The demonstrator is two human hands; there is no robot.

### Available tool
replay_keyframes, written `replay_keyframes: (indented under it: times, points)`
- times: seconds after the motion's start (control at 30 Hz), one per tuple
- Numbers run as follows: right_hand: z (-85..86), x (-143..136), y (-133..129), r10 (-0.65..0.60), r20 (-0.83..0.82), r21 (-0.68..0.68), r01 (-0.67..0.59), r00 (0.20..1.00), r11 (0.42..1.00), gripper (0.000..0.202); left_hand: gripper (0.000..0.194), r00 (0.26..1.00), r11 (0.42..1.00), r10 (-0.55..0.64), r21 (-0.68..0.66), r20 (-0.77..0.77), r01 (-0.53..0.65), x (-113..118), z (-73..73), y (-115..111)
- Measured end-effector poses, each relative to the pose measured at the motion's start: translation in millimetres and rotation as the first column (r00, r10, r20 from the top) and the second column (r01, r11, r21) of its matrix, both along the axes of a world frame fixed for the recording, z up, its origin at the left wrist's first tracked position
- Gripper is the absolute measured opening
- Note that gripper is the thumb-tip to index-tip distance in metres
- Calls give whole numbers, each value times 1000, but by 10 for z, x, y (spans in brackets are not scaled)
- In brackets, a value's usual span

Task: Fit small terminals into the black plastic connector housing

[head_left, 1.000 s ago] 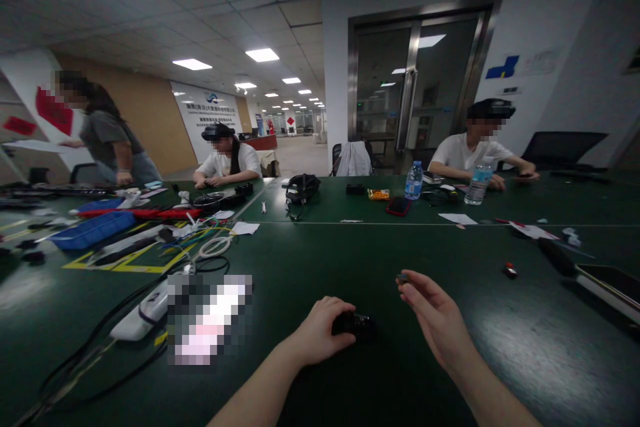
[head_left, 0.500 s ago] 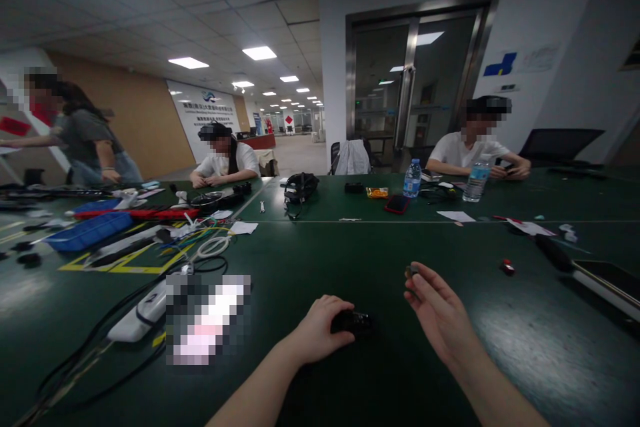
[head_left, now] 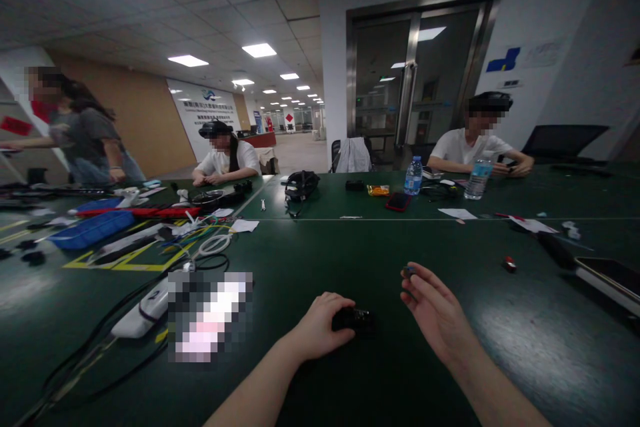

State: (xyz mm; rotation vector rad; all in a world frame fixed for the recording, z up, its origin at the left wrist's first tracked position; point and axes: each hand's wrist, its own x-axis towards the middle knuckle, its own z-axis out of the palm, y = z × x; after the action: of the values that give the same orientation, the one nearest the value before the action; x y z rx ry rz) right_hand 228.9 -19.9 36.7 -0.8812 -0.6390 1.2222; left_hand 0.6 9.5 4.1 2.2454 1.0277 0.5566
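My left hand (head_left: 320,325) is closed around the near end of a small black glossy object (head_left: 361,317) on the green table. Its thumb and fingers cover part of the object, and its exact kind does not show. Raised over the table to the right, my right hand (head_left: 434,300) pinches a tiny dark piece (head_left: 409,271) between thumb and fingertips. That piece is too small to name. The two hands are apart, with the palm of the right one turned partly toward the left.
A lit, blurred-out screen (head_left: 213,317) and a white power strip (head_left: 143,313) with cables lie left. Further left is a blue tray (head_left: 93,230). A small red object (head_left: 509,264) lies right. Bottles (head_left: 413,177), a phone (head_left: 398,201) and two seated people are across the table.
My right hand has shifted very slightly left with the tiny piece still pinched. My left hand stays on the black object.
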Motion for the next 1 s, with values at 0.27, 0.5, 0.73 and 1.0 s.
replay_keyframes:
  times: [0.27,0.5,0.73,1.0]
  points:
    - [-3,-31,-5,15,0,-17,-15,1000,1000,36,46,1000,1000,2,13,-8,-2,7,23,-4]
    - [-47,-44,0,11,74,-4,-11,997,1000,33,46,1000,1000,3,-5,-23,-4,8,52,-14]
    - [-82,-85,-5,46,206,-19,-43,978,999,35,46,1000,1000,6,8,-27,-6,4,24,-3]
    - [-157,-153,-15,96,348,-8,-100,932,995,38,47,999,1000,0,26,-51,2,4,3,7]
